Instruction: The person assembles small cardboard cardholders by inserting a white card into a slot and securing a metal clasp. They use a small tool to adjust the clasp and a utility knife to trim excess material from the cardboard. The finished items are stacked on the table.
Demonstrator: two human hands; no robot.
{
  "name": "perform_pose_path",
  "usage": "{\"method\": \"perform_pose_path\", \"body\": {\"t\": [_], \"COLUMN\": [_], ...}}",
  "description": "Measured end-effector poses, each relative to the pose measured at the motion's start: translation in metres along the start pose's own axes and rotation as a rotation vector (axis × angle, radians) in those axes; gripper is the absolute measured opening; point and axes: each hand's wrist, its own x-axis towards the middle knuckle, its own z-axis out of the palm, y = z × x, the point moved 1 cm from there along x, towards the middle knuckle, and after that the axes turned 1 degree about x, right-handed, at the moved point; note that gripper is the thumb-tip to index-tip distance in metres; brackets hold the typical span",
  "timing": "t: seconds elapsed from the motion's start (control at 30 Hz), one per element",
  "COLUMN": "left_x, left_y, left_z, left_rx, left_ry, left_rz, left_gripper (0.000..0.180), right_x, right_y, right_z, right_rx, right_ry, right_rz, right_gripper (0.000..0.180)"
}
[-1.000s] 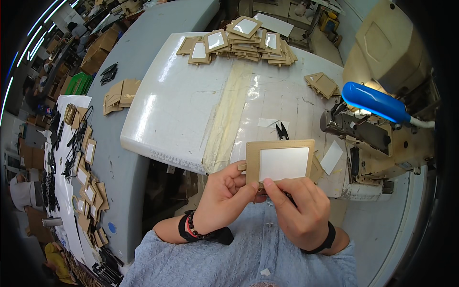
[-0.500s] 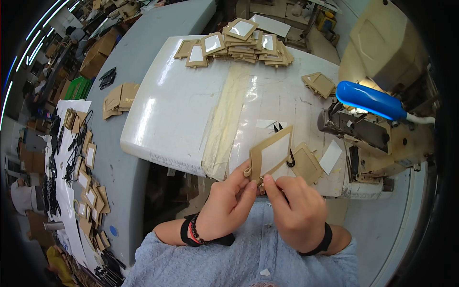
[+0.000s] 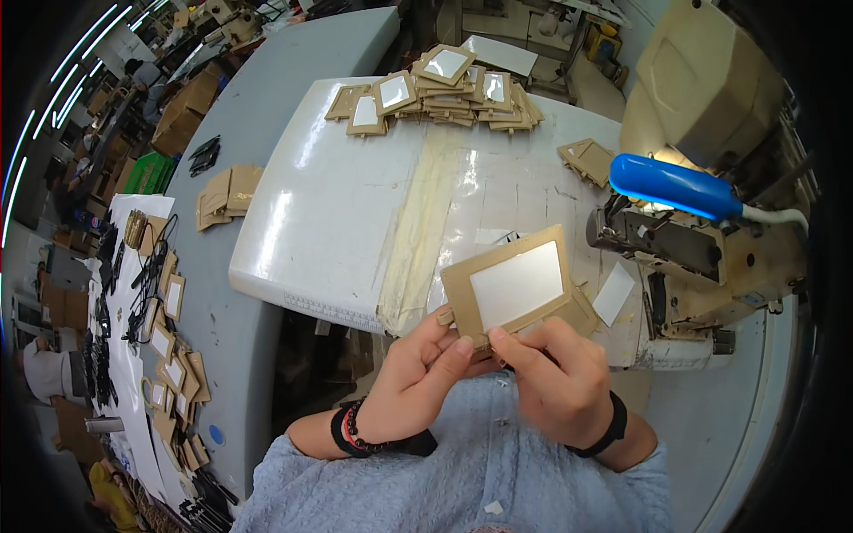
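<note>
The wearer's left hand (image 3: pixel 410 384) and right hand (image 3: pixel 562 377) meet at the lower edge of a tan rectangular holder with a white window (image 3: pixel 522 282). The left fingers are nipped together on its lower left corner, next to a small tan loop (image 3: pixel 445 317) on the side edge. The right fingers are drawn closed on the lower edge just beside the left thumb; whether they also pinch a small fitting there is hidden.

Half a second ago the holder stood turned sharply aside; it has now swung round so its window faces the wearer broadly, while both hands have kept to the same edge. That suggests the handling centres on that edge, with the holder merely re-angled there.

The turned holder now covers more of the flat tan piece (image 3: pixel 584 313) lying beyond the right fingers on the white tabletop (image 3: pixel 333 209). Dark scissors (image 3: pixel 511 237) barely show past its top edge, and a white paper rectangle (image 3: pixel 614 293) lies farther right of the fingers.
</note>
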Motion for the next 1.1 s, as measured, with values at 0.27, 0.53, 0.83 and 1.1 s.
{"method": "perform_pose_path", "body": {"t": [0.27, 0.53, 0.83, 1.1], "left_x": [0.007, 0.010, 0.012, 0.012], "left_y": [-0.001, -0.004, -0.004, -0.005], "left_z": [-0.008, -0.003, 0.008, 0.011], "left_rx": [-0.079, -0.080, -0.149, -0.129], "left_ry": [-0.010, 0.032, 0.069, 0.090], "left_rz": [-0.089, -0.086, 0.084, 0.148], "left_gripper": [0.040, 0.038, 0.046, 0.056], "right_x": [-0.003, -0.010, -0.007, -0.004], "right_y": [0.006, -0.005, -0.010, -0.013], "right_z": [-0.002, -0.011, 0.009, 0.014], "right_rx": [-0.106, -0.176, -0.100, -0.129], "right_ry": [0.024, 0.004, 0.114, 0.133], "right_rz": [-0.144, -0.005, 0.025, 0.028], "right_gripper": [0.034, 0.037, 0.042, 0.041]}}
